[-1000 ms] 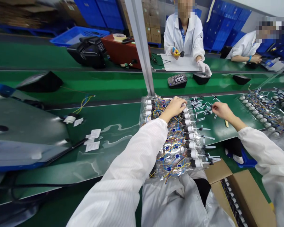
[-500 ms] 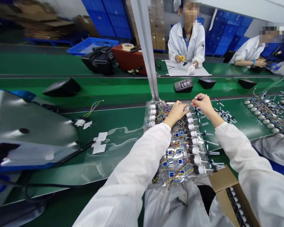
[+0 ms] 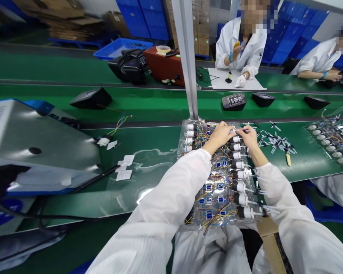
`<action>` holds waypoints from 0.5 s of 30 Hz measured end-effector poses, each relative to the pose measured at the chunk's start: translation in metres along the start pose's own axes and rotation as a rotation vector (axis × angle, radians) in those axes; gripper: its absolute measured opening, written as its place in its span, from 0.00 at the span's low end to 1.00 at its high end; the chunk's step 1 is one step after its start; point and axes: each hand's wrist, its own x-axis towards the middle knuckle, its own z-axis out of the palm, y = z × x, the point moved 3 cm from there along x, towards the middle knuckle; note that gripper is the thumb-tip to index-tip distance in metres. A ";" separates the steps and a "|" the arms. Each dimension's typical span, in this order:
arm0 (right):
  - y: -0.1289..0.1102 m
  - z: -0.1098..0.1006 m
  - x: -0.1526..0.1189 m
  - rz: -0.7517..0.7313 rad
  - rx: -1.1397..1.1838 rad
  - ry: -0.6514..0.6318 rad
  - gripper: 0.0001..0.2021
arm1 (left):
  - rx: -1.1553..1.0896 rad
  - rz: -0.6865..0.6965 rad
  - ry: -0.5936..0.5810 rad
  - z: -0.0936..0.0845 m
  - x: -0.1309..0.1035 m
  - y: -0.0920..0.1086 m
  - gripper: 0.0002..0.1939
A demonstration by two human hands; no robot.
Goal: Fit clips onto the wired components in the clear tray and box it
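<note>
A clear plastic tray lies in front of me, filled with small black-and-white cylindrical pumps, coloured wires and little blue parts. Several pumps along its right side have thin white tubes with black fittings sticking out. At the tray's far right corner, my left hand is closed with its fingertips on a white pump end. Right beside it, my right hand pinches a thin white tube piece held up against that pump. Whether the tube is seated on it is hidden by the fingers.
Loose tube pieces are heaped right of the tray, near a yellow-handled tool. Another filled tray lies farther right. A metal post rises behind my tray. Black display units stand on the belt; a metal machine is left.
My right hand has moved in toward the left hand, bringing the tube piece to the pump. The view has shifted slightly. The co-worker opposite has raised one hand.
</note>
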 end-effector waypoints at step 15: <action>-0.007 0.003 0.001 -0.128 -0.158 -0.056 0.20 | 0.026 0.001 -0.005 0.004 0.001 0.001 0.16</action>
